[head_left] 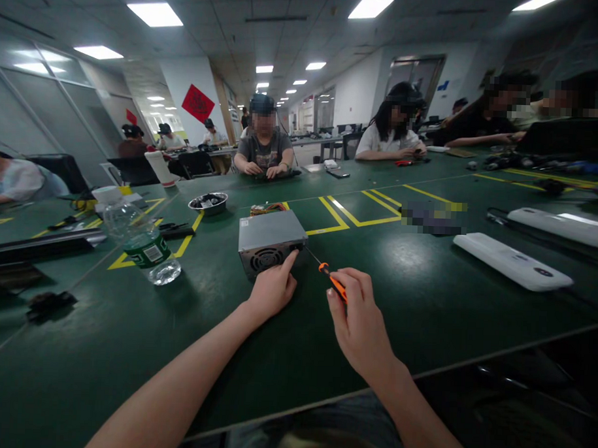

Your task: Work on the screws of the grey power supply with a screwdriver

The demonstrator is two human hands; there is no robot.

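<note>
A grey metal power supply box [270, 239] with a fan grille on its near face and coloured wires behind it sits on the green table [226, 352]. My left hand [273, 290] rests against the box's near face, its index finger stretched up along the right corner, the other fingers curled. My right hand [358, 314] is closed round an orange-handled screwdriver [332, 283]. The thin shaft points up and left, its tip at the box's right near corner.
A water bottle [144, 243] lies to the left, a metal bowl [208, 202] beyond the box. Two white oblong devices [512, 261] lie to the right. Yellow tape lines mark the table. Several other people sit working at the far side and at the left.
</note>
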